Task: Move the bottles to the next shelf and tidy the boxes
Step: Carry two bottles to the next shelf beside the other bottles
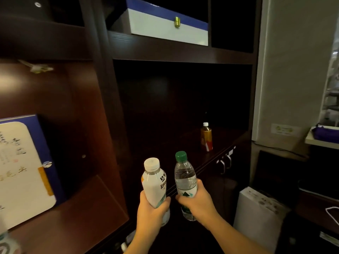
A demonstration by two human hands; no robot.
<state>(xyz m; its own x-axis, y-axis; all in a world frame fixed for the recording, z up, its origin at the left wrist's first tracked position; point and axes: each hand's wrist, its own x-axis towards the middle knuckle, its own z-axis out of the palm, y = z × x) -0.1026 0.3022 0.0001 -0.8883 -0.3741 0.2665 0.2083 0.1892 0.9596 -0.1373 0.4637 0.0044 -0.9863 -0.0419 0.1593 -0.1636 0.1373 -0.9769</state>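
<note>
While your left hand point(150, 208) grips the white bottle point(155, 182), your right hand point(197, 200) grips the clear bottle point(184, 176), both w/ fingers wrapped round, before the shelf point(192, 149).

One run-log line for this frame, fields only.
left hand: holds white bottle | right hand: holds water bottle | shelf: tea bottle standing | boxes: untouched

A pale grey wall point(293, 70) stands right of the dark cabinet, with a whitish socket plate point(285, 129) low on it. Just right of that, a light worktop point(319, 142) edge carries a purple fabric pouch point(326, 133). Beneath, a black cable point(282, 150) runs along the wall. On the floor beside the cabinet sits a white paper carrier bag point(256, 215) with faint print. A white cord point(332, 211) loops at the far right.
</note>
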